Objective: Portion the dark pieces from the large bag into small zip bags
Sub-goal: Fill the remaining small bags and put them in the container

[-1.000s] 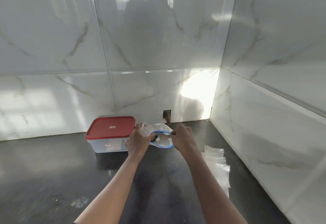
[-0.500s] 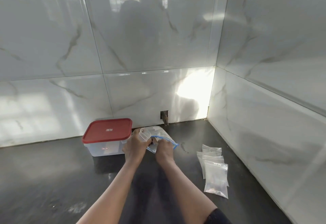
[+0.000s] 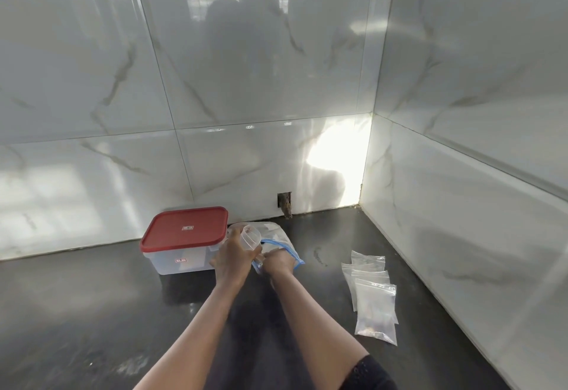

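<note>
The large clear bag (image 3: 276, 236) with a blue zip strip lies on the dark counter (image 3: 92, 313) near the back wall. My left hand (image 3: 235, 259) grips a small clear plastic cup (image 3: 251, 237) at the bag's left side. My right hand (image 3: 278, 262) pinches the bag's blue zip edge, close beside the left hand. Several small zip bags (image 3: 370, 291) lie overlapping on the counter to the right; the nearest one holds a few brownish pieces at its bottom. Dark pieces inside the large bag are hidden behind my hands.
A clear storage box with a red lid (image 3: 184, 236) stands just left of my hands against the back wall. White marble-tiled walls close the counter at the back and right. A small hole (image 3: 285, 202) sits low in the back wall.
My right hand has slid left along the blue zip edge toward my left hand, and the bag has sunk flatter onto the counter. My view shifted left, showing more of the small bags.
</note>
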The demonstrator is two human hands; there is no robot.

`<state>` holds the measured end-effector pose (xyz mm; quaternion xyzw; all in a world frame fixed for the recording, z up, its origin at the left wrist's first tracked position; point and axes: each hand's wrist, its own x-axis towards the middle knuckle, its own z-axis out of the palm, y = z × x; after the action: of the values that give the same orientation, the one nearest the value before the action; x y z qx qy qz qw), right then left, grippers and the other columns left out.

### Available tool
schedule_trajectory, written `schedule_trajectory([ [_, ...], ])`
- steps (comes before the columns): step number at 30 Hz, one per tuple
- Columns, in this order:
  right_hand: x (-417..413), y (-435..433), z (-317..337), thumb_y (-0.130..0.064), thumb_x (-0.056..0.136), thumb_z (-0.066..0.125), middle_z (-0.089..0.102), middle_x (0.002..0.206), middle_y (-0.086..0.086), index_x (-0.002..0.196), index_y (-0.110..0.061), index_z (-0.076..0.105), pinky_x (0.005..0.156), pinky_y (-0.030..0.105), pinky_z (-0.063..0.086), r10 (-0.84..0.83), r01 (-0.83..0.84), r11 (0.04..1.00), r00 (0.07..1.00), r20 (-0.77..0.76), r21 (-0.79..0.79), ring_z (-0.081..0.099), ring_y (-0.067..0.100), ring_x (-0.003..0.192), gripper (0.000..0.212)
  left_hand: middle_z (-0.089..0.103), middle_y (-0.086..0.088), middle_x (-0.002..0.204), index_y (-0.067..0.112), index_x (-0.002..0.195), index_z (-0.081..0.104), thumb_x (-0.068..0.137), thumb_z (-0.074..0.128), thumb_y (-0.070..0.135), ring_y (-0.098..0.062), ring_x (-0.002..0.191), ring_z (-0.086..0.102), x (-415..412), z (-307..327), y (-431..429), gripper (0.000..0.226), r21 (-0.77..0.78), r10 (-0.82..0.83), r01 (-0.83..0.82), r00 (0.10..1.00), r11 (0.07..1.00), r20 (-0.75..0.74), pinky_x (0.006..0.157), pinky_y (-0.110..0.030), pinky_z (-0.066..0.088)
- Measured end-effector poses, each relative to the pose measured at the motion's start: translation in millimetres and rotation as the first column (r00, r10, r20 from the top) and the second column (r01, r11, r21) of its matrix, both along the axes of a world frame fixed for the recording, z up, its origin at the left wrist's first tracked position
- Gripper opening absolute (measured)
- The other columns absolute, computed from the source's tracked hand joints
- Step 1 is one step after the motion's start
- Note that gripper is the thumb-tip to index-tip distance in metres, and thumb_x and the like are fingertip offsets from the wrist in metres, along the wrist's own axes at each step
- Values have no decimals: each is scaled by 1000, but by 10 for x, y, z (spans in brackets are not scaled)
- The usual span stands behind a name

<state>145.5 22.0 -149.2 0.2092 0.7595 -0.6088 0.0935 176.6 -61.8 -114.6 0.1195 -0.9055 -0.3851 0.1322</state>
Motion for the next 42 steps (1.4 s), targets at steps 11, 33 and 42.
schedule_trajectory([
  [11,-47,-23,-127,9,87,38,46,64,3,67,-10,42,27,6,28,-157,179,943,982,101,-280,43,13,52,28,67,-6,100,21,114,52,77,69,31,-28,98,62,-22,-127,48,43,-35,-58,57,998,998,-4,87,-45,47],
  [33,-28,888,739,9,83,46,53,55,10,66,-2,57,62,30,56,-36,36,999,999,-15,-5,55,17,43,24,65,-5,111,22,120,53,81,67,36,-29,107,57,-100,141,125,44,22,72,-72,997,997,-27,90,-44,37],
  [42,246,1142,1333,19,87,40,53,59,15,64,6,55,35,17,43,113,-121,987,990,-82,-102,48,17,37,30,64,-5,113,24,122,52,80,68,37,-29,108,57,-86,134,39,47,18,83,-83,997,996,-4,91,-43,38],
])
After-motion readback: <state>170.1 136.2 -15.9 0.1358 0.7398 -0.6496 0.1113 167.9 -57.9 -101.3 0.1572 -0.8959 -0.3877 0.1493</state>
